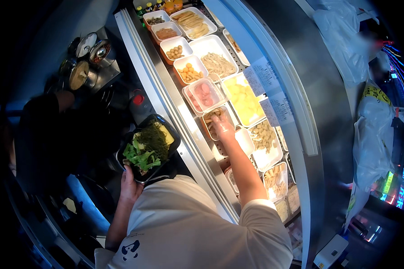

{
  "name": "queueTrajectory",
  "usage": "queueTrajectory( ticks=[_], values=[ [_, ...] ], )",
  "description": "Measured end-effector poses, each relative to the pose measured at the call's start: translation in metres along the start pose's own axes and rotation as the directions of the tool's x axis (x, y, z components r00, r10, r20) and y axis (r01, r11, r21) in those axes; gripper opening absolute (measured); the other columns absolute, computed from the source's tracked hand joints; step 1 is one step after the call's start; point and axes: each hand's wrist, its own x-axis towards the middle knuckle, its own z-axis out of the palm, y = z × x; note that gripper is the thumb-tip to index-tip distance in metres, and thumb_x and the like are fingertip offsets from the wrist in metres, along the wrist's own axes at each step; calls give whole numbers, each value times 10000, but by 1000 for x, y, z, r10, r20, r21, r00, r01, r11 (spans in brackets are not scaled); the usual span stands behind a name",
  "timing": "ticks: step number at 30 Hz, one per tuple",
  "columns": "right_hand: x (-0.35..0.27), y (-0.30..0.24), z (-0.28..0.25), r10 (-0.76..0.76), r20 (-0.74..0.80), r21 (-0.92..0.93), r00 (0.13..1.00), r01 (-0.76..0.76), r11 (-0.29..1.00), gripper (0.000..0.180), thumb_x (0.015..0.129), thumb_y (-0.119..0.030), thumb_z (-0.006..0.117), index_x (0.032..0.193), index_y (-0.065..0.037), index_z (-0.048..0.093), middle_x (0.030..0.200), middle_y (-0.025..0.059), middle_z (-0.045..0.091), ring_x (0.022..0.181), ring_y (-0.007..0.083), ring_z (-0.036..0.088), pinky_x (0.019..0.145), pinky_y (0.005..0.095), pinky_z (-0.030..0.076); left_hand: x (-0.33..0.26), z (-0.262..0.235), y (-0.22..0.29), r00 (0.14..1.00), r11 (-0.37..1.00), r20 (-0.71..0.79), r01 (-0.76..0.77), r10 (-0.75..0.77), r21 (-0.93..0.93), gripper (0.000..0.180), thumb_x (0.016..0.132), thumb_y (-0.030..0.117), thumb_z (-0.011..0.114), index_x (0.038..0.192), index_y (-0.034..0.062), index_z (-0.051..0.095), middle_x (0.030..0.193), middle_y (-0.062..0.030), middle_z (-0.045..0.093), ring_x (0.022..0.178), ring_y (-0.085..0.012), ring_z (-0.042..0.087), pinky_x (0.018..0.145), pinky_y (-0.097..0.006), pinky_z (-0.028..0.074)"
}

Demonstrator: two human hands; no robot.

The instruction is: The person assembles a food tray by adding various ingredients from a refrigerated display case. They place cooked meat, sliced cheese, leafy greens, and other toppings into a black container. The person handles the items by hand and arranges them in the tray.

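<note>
My left hand (129,184) grips the lower edge of a black bowl (177,136). In the bowl lie green leaves (141,151), dark stringy seaweed (151,136) and a yellow piece (166,135) at one side. My right hand (221,125) reaches into a lit display case, its fingers curled down among brown food pieces (212,117) in a small white tub. The fingertips are partly hidden by the food. Touching the tub's far side is a lidded tub with pink slices (202,94); to its right is a tray of yellow sheets (243,98).
Other tubs hold orange balls (190,73), brown eggs (174,52) and pale strips (217,63). A white rail (166,105) runs along the case's near side, and a sliding glass frame (274,58) on the right. Metal pots (81,74) stand at far left, near another person's arm (63,99).
</note>
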Motion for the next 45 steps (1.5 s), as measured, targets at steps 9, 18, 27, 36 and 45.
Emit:
queueTrajectory(
  ticks=[9, 18, 27, 36, 45],
  values=[
    [-17, -32, -17, -60, 18, -379, 998, 62, 923, 552, 1015, -542, 425, 1206, -118, 722, 1136, 177, 741, 1068, 337, 689, 972, 395, 495, -1, -4, 0, 1000, 1000, 0, 2, -2, -2, 655, 1042, 513, 536, 1523, 83, 422, 1483, -85, 559, 1341, -260, 571, 1116, -457, 489],
    [-28, -45, -13, -320, 52, -547, 946, 295, 783, 523, 917, -312, 720, 1375, -92, 594, 1257, 269, 653, 1196, 415, 620, 1018, 464, 490, 12, -15, 5, 997, 998, 57, 58, -56, -26, 621, 1057, 475, 532, 1523, 79, 422, 1483, -84, 561, 1342, -256, 570, 1133, -460, 474],
    [-81, -37, -7, -288, -210, -471, 934, 162, 867, 652, 846, -274, 742, 1452, -123, 553, 1301, 240, 594, 1186, 416, 601, 1045, 458, 487, 53, -35, 13, 975, 998, 211, 70, -69, 3, 570, 1079, 443, 512, 1505, 72, 438, 1470, -113, 566, 1330, -266, 578, 1117, -464, 488],
    [-50, -23, 31, -192, -259, -658, 947, -27, 753, 357, 1004, -407, 588, 1324, -248, 615, 1433, 209, 549, 1220, 420, 599, 1046, 496, 469, 72, -35, 31, 941, 995, 327, 73, -91, 67, 592, 1073, 444, 528, 1514, 63, 421, 1468, -122, 564, 1320, -274, 585, 1114, -474, 487],
    [-61, -17, 24, -253, -428, -462, 868, 30, 886, 282, 1055, -324, 526, 1216, -130, 652, 1070, 203, 739, 1060, 410, 677, 951, 468, 499, 86, -32, 30, 942, 995, 320, 84, -99, 60, 529, 1096, 373, 515, 1501, 44, 429, 1469, -131, 559, 1314, -276, 588, 1109, -480, 488]
  ],
)
